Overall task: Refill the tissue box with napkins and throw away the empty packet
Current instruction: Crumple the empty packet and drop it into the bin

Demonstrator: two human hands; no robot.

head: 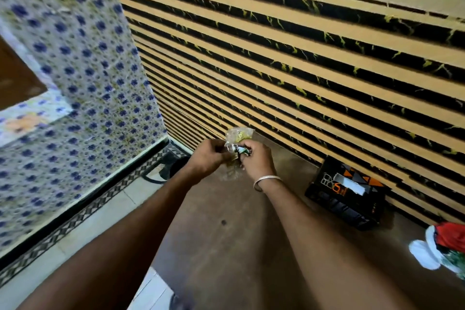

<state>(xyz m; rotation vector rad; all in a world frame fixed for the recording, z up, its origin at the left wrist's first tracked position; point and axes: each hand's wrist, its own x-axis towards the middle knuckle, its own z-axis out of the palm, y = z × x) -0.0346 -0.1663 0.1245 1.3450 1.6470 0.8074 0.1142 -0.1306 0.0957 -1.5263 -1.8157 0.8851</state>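
Grip: left hand (210, 158) and right hand (256, 158), frame centre, both pinch the crumpled clear packet (237, 137) between them.
Tissue box: black and orange tissue box (346, 194) at lower right, on the brown table (226, 234), white napkin showing at its slot.
Risk: thin film could slip or spring open if either pinch loosens.
Hidden: no bin is clearly in view; dark object (176, 167) past the table edge is unidentifiable; walls blurred.

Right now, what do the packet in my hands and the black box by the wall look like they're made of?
The packet looks like thin clear plastic film: see-through, shiny, crumpled. The black box seems printed cardboard, with flat matte faces, sharp edges and orange graphics, though blur leaves that uncertain.
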